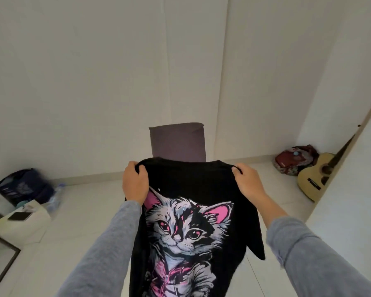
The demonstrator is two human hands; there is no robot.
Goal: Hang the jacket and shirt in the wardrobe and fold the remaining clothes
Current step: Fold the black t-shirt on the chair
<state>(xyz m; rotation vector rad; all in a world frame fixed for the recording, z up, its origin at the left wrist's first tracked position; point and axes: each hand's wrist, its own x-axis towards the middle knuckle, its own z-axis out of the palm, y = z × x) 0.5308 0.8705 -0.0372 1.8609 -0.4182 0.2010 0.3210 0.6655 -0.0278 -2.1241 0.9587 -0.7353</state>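
Observation:
A black T-shirt [186, 181] with a pink and grey cat print hangs in front of me, held up by its shoulders. My left hand [135, 183] grips the left shoulder of the shirt, fingers curled over the top edge. My right hand [247, 181] grips the right shoulder in the same way. The shirt's lower part runs out of the bottom of the view. One short sleeve hangs loose at the right. Both my arms wear grey sleeves.
A purple-grey chair back [178, 142] stands behind the shirt against tall white panels [116, 82]. A guitar [317, 179] and a red bundle [291, 161] lie at the right. At the left are a dark bag [24, 185], a plastic bottle [56, 196] and a white box [24, 224].

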